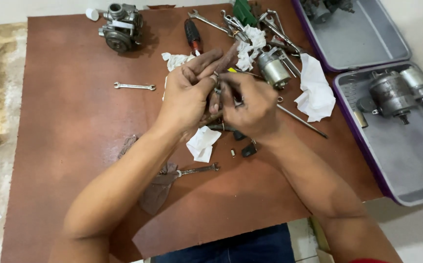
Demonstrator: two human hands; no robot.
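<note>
Brown and scuffed, the bench (75, 122) carries a scatter of tools and engine parts, with both hands raised just above its middle. The left hand (187, 95) and right hand (253, 104) meet fingertip to fingertip, fingers (206, 65) pinched together on a small metal part (216, 85) — held up close, it seems, so the fiddly piece can be seen and worked on. What exactly the part is cannot be told; it is mostly hidden between the fingers.

Things lie within easy reach around the hands: a cylindrical motor (272, 68) and crumpled white rags (316, 90) just beyond the right hand, a red-handled screwdriver (192, 35) and wrenches (134, 86) nearer the left, a carburettor (120, 27) at the far corner. A long thin rod (301, 121) lies beside the right wrist. Two grey trays (406, 160) sit off the bench's right edge — spare motors kept apart in them.
</note>
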